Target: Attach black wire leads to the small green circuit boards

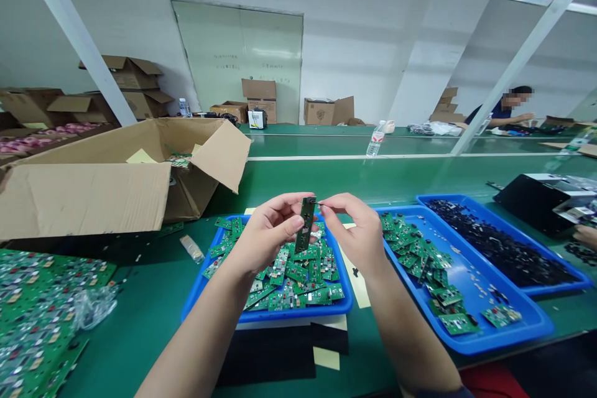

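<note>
While the left hand (267,231) pinched a circuit board (305,227) over the left tray (346,300) and the right hand (357,227) a small dark piece (318,203) at its far end, a loose pinch risked dropping either.

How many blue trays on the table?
3. Center tray, under the left hand, with green boards; second tray to its right, also with boards; third tray, farther right, with black parts. Others could be hidden behind the big carton.
</note>
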The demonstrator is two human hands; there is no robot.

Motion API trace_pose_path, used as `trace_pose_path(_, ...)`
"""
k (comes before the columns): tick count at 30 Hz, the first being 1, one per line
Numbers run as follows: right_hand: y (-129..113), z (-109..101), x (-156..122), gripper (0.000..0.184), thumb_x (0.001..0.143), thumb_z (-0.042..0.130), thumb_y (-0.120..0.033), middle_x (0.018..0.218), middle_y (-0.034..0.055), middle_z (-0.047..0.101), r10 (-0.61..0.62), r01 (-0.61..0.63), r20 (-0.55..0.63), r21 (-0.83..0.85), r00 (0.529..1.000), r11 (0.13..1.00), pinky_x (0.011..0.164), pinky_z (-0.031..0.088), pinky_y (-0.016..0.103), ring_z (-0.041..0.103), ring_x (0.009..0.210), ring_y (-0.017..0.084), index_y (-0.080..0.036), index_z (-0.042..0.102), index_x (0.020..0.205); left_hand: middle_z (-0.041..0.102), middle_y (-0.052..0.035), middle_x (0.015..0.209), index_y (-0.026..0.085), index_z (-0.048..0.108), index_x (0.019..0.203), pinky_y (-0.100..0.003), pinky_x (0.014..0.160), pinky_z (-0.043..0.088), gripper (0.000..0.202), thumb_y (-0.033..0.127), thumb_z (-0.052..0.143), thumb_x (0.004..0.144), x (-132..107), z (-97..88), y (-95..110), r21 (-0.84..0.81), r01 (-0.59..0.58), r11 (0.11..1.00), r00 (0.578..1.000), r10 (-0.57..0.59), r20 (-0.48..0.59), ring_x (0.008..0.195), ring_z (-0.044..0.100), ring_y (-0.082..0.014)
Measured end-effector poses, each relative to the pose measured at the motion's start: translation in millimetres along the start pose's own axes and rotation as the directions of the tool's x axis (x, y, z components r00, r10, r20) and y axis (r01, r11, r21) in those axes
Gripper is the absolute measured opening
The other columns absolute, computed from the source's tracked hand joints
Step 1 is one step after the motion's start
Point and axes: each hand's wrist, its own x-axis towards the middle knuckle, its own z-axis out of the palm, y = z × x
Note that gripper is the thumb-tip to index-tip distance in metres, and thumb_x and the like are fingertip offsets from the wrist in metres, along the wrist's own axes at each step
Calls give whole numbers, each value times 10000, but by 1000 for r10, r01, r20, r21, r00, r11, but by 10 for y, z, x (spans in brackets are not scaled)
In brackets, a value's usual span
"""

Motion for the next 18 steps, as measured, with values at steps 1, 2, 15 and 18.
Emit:
trace_pose_path(1,-3,-7,4,123,852,519,-160,760,31,673,-17,17,-10,-22,1000,1000,643,537,298,637,716,157,-195,633,821,631,-21,779,188,668,1042,-256,591,525,422,338,778,664,-1,3,2,-9,-1,1000,1000,1,9,658,629,-138)
trace_pose_path(2,-3,-15,7,121,852,521,-160,752,31,672,-35,34,-20,-45,999,998,638,534,296,636,708,157,-193,633,819,632,-17,758,180,673,1023,-255,593,521,408,333,782,661,0,5,2,-13,-3,1000,1000,3,22,650,626,-135)
trace_pose_path(15,-16,11,-11,310,855,527,-104,1070,84,648,-227,211,-134,-128,965,969,692,570,345,658,788,177,-255,615,1111,674,-39,777,130,693,804,-238,657,521,248,263,804,626,1,-93,100,276,52,960,986,-93,135,696,608,-121)
trace_pose_path(18,-25,0,-30,537,863,515,-153,1292,102,536,-28,46,-198,84,980,995,681,583,344,668,763,158,-307,378,1359,658,-55,874,146,696,861,-270,705,534,246,244,785,653,-18,-71,109,402,-58,914,998,43,45,780,614,-146)
